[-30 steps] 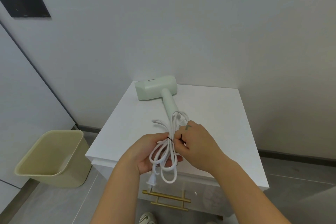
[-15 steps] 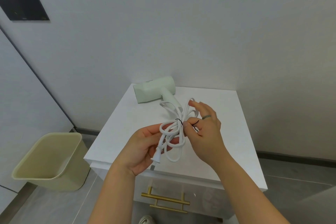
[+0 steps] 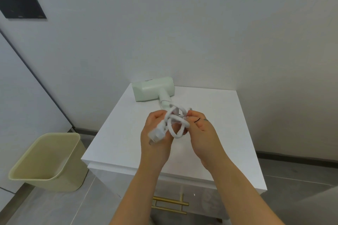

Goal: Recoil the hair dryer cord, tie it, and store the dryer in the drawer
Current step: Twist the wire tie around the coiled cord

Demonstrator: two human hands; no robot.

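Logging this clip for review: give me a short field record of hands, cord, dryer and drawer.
dryer: lies on the white cabinet top, by the wall
cord: coiled, held above the cabinet by both hands
left hand: grips coil and plug
right hand: pinches coil, thin black tie across its fingers
drawer: shut, gold handle
floor: beige bin

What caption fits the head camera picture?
The left hand and right hand grip the coiled cord; the hair dryer lies on the cabinet.

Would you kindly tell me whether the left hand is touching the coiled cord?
Touching. The head view shows the left hand gripping the coiled cord, its plug lying against the palm.
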